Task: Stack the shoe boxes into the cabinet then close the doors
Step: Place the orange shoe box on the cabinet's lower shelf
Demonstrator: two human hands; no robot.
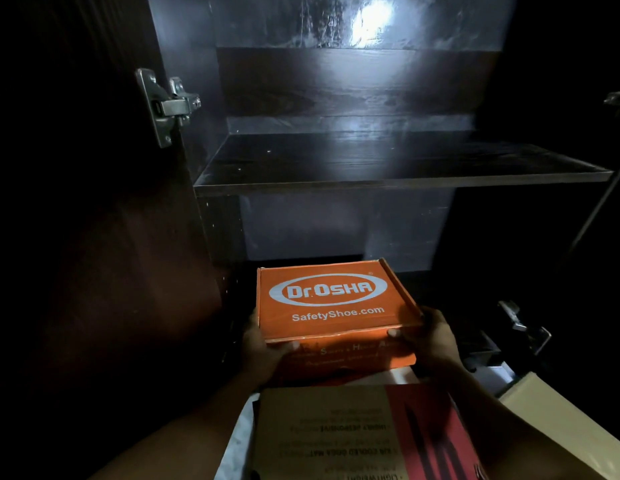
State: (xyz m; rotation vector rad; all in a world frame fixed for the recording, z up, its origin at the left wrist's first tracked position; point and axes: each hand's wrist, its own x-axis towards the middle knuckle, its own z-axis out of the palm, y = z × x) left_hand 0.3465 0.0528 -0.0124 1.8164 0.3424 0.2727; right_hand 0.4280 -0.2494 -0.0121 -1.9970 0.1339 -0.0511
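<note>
An orange shoe box [332, 303] printed "Dr.OSHA SafetyShoe.com" is held at the mouth of the dark cabinet's lower compartment. My left hand [261, 344] grips its near left corner and my right hand [429, 336] grips its near right corner, thumbs on the lid edge. A brown and red box [357, 434] lies closer to me, below my arms. The cabinet [336, 98] stands open in front, with a bare dark shelf [388, 168] above the orange box.
The left door [93, 237] is swung open, its metal hinge [170, 105] showing. Another hinge [523, 327] sits low at the right. A pale box or panel [561, 420] lies at the lower right. The scene is very dim.
</note>
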